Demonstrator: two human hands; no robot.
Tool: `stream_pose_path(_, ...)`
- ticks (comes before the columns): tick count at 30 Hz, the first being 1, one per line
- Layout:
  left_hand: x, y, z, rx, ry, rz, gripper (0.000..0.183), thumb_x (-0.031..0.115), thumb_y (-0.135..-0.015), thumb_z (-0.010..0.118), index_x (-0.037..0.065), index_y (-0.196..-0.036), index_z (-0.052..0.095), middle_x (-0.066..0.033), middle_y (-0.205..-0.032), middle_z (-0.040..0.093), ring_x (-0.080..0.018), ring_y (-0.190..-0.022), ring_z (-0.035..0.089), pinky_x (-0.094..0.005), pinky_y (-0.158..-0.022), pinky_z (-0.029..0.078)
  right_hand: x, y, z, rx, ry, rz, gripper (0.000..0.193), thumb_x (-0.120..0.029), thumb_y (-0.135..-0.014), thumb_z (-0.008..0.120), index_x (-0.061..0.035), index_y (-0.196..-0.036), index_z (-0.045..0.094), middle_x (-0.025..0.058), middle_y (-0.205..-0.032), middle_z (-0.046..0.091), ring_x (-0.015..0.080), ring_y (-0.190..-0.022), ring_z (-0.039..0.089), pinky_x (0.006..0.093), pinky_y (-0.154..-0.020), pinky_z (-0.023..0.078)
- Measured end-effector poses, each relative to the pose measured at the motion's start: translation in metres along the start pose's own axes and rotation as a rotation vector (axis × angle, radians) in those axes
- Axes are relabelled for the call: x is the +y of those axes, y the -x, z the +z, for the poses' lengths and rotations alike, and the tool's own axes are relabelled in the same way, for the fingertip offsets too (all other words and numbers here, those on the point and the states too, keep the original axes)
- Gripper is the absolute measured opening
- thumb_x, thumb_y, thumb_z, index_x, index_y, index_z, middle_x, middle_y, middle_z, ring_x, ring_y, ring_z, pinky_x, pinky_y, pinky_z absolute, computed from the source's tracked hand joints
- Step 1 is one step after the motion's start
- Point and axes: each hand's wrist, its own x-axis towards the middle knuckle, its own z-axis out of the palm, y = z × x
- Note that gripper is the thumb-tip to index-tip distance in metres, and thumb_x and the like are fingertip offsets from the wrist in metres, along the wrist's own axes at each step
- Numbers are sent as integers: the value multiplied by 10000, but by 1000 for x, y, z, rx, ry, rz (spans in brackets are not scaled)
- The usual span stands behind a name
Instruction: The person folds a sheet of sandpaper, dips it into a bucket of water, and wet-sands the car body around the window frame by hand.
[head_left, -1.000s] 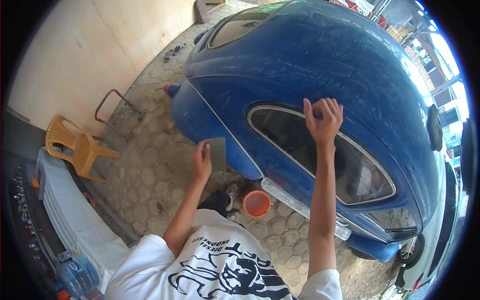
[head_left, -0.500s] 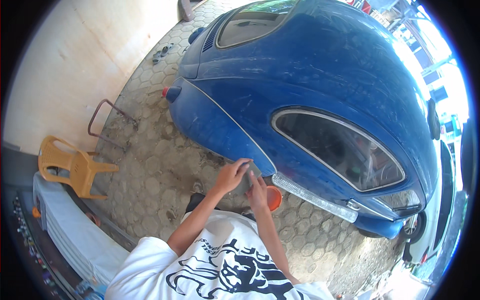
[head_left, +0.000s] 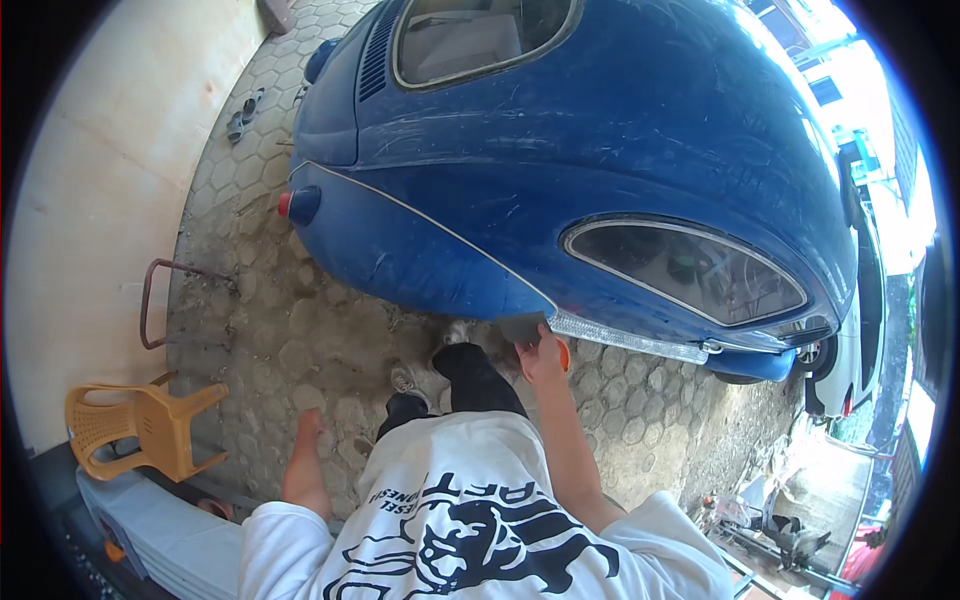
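Note:
My right hand [head_left: 542, 358] grips a dark grey sheet of sandpaper [head_left: 522, 327] by its right end. The sheet is held flat in front of the lower rear fender [head_left: 430, 265] of a blue rounded car [head_left: 640, 130]; whether it touches the car I cannot tell. Partly behind my right hand, an orange container [head_left: 565, 354] shows its edge. My left hand [head_left: 311, 424] hangs low at my left side, away from the car, and its fingers are not clear.
A tan plastic chair [head_left: 165, 430] stands at the left, near a bent metal bar [head_left: 150, 305] by the pale wall [head_left: 100, 200]. A pair of sandals [head_left: 243, 115] lies on the hexagonal paving. A textured silver running board [head_left: 630, 337] runs along the car's side.
My left hand has let go of the sheet and dropped down to the left. The right hand keeps the sheet, now spread out beside the fender. The view has shifted.

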Motion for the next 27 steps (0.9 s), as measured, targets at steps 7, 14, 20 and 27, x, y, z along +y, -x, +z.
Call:
stream_pose_path(7, 16, 64, -34, 79, 81, 86, 410, 378, -925, 420, 59, -1097, 612, -144, -785, 637, -257, -579, 586, -414, -482, 439, -36, -51, 81, -182, -305, 31, 367, -161, -1018, 240, 7, -1258, 460, 188, -1289, 518, 375, -1188, 518, 537, -1007, 461)
stream_pose_path(14, 112, 118, 7, -65, 283, 136, 534, 478, -990, 298, 127, -1294, 562, -129, -949, 654, -243, -692, 612, -360, -651, 487, -59, -69, 135, -182, -598, 211, 423, -155, -989, 268, 24, -1340, 421, 185, -1349, 485, 377, -1233, 483, 500, -1046, 419)
stream_pose_path(20, 162, 113, -6, -101, 34, 317, 565, 488, -995, 265, 116, -1312, 549, -137, -991, 657, -261, -733, 636, -403, -680, 518, -53, -75, 133, -112, -571, 274, 417, -166, -992, 271, 25, -1326, 432, 187, -1337, 493, 368, -1201, 500, 478, -1042, 415)
stream_pose_path(27, 224, 90, -36, -128, -127, 252, 559, 474, -1003, 246, 123, -1300, 564, -145, -1005, 670, -259, -769, 645, -413, -684, 528, -40, -26, 157, -184, -752, 57, 413, -125, -997, 220, 86, -1315, 378, 251, -1357, 424, 428, -1239, 445, 483, -1028, 447)
